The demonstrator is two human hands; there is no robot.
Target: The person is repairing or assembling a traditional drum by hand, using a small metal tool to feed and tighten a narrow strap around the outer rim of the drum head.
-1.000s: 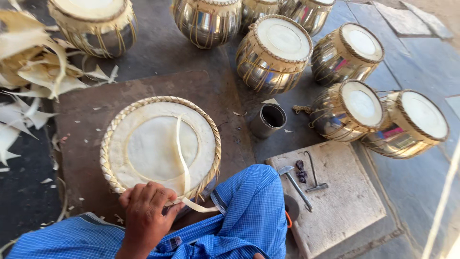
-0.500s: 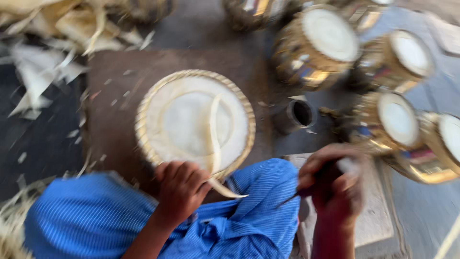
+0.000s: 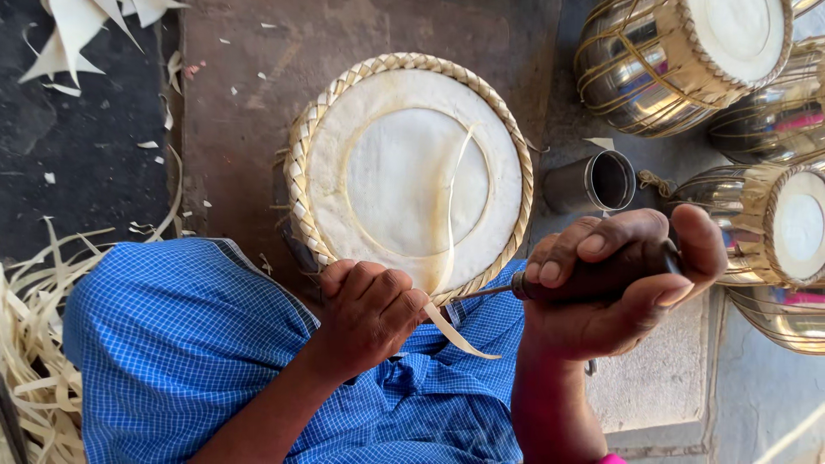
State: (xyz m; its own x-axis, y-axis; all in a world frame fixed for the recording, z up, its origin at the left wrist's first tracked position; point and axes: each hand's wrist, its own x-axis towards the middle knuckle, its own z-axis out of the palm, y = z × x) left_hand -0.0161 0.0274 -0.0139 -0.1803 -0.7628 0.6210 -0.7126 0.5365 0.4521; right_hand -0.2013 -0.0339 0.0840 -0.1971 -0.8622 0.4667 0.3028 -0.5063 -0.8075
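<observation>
- Gripping the dark handle of an awl [image 3: 593,277] in my right hand [image 3: 614,288], lower right of the frame; my fingers are clenched round the handle, and its thin metal shaft points left toward the near rim of the drum head.
- My left hand [image 3: 369,314], lower centre, is closed into a loose fist at the near edge of the drum head [image 3: 404,167]; it pinches a pale strip of hide [image 3: 451,232] that curves up over the skin and hangs out below my knuckles.
- The awl's tip meets the rim just right of my left fingers; the exact point of contact is hidden behind them.
- The drum head sits at the centre of the frame: a round cream skin with a raised inner ring, bordered by a braided straw-coloured hoop [image 3: 301,172]. It rests on a brown mat [image 3: 258,103], its near edge against my knees in blue checked cloth [image 3: 189,344].
- A small metal cup [image 3: 593,182] lies on its side just right of the drum head.
- Shiny metal drums [image 3: 679,60] laced with pale thongs stand in the upper right and down the right edge.
- Pale hide trimmings [image 3: 34,344] are heaped at lower left, with larger offcuts [image 3: 77,30] at upper left on the dark ground.
- A flat stone slab [image 3: 653,369] lies under my right hand.
</observation>
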